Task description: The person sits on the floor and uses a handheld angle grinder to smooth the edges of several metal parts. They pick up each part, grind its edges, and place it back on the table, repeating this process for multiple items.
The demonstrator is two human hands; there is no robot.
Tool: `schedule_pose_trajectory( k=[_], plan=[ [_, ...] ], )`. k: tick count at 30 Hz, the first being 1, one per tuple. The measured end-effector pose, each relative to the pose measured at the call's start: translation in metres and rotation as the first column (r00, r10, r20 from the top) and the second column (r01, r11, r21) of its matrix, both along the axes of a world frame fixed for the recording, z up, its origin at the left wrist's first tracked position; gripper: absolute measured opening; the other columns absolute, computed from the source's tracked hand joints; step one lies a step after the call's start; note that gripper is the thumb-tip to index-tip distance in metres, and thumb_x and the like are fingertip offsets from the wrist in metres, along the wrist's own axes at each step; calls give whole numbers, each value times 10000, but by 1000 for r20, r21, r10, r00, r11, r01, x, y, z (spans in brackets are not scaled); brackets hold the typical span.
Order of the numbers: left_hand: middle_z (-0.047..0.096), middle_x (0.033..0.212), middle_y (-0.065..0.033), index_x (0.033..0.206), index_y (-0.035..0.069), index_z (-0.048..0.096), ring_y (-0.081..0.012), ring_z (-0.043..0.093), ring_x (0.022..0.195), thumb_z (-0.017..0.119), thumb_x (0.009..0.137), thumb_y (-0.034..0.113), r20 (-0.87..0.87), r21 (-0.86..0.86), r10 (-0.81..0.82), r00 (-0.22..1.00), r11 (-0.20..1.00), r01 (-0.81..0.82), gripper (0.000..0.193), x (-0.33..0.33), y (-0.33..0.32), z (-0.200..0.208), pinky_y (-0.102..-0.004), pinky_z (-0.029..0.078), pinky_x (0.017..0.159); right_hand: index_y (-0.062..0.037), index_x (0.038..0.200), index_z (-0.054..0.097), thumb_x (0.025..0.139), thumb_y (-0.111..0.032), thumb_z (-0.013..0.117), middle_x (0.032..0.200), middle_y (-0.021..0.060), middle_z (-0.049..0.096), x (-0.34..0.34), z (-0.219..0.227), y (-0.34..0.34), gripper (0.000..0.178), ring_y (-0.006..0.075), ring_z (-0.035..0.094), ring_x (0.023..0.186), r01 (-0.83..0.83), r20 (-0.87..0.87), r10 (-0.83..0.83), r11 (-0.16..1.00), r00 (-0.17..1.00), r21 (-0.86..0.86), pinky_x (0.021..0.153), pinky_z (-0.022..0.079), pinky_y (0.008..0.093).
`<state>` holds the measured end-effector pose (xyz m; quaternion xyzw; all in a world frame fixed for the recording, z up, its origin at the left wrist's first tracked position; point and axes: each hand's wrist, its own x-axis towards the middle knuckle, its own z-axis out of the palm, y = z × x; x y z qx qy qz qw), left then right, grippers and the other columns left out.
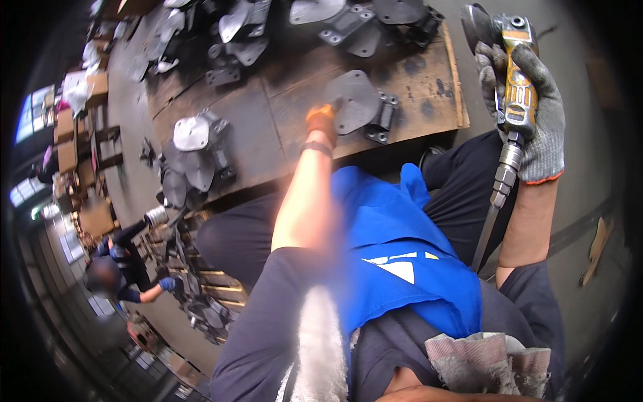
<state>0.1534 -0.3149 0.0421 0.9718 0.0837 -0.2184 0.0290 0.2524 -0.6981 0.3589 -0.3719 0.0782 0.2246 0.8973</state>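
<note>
My right hand point(546, 127), in a grey knit glove with an orange cuff edge, is wrapped round a yellow and silver air-powered angle grinder point(519, 94). The grinder's dark disc point(477, 27) points up and away, and its hose runs down past my thigh. On the wooden tabletop lies a grey metal bracket point(355, 100) with a flat, holed plate and a block-shaped foot at its right. My left hand point(322, 122), in an orange glove and somewhat blurred, closes on the plate's left edge. Its fingertips are partly hidden.
Several similar brackets point(244, 33) crowd the table's far side, and more point(191, 157) are stacked at its left corner. The wooden table point(288, 127) ends close to my knees. At the left, a co-worker point(127, 268) with blue gloves is beside a pallet of metal parts point(201, 305).
</note>
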Motion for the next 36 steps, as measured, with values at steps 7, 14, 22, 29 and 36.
schedule_pose_trajectory(
  k=[7, 14, 22, 29, 36],
  plan=[
    [672, 1191, -62, 1236, 97, 638, -233, 653, 1018, 657, 907, 462, -339, -581, 872, 354, 102, -808, 492, -145, 160, -17, -357, 557, 816, 126, 1266, 499, 957, -106, 643, 1102, 287, 655, 2, 13, 17, 412, 341, 714, 899, -149, -62, 153, 987, 986, 59, 799, 646, 393],
    [708, 1097, -83, 1140, 168, 677, -249, 675, 959, 558, 932, 456, 2, -626, 863, 505, 395, -673, 374, -131, 118, 153, -365, 536, 835, 44, 1315, 529, 973, -95, 609, 1170, 198, 663, 10, -2, 51, 378, 301, 699, 995, -339, 49, 356, 917, 933, -210, 857, 622, 356],
    [736, 1056, -143, 1070, 127, 752, -299, 689, 1021, 682, 811, 504, 389, -709, 672, 630, 655, -261, 463, -155, 76, 340, -375, 526, 907, -99, 943, 538, 941, -222, 675, 765, 39, 576, -45, -28, 127, 185, 139, 570, 595, -577, -8, 647, 674, 762, -461, 443, 457, 229],
    [711, 1098, -192, 1093, 84, 741, -363, 681, 1033, 659, 814, 444, 310, -419, 504, 806, 834, -360, 463, -151, 65, 308, -459, 538, 879, -154, 946, 576, 868, -224, 670, 697, -9, 573, -51, -145, 176, 141, 154, 549, 497, -854, -409, 815, 186, 410, -485, 370, 355, 262],
    [721, 1087, -166, 1111, 95, 743, -318, 695, 1005, 662, 787, 430, 218, -430, 465, 858, 835, -343, 474, -120, 69, 283, -453, 545, 830, -133, 929, 569, 854, -140, 642, 688, 3, 543, -93, -184, 185, 106, 138, 464, 460, -841, -509, 757, 96, 409, -532, 398, 367, 255]
  ],
)
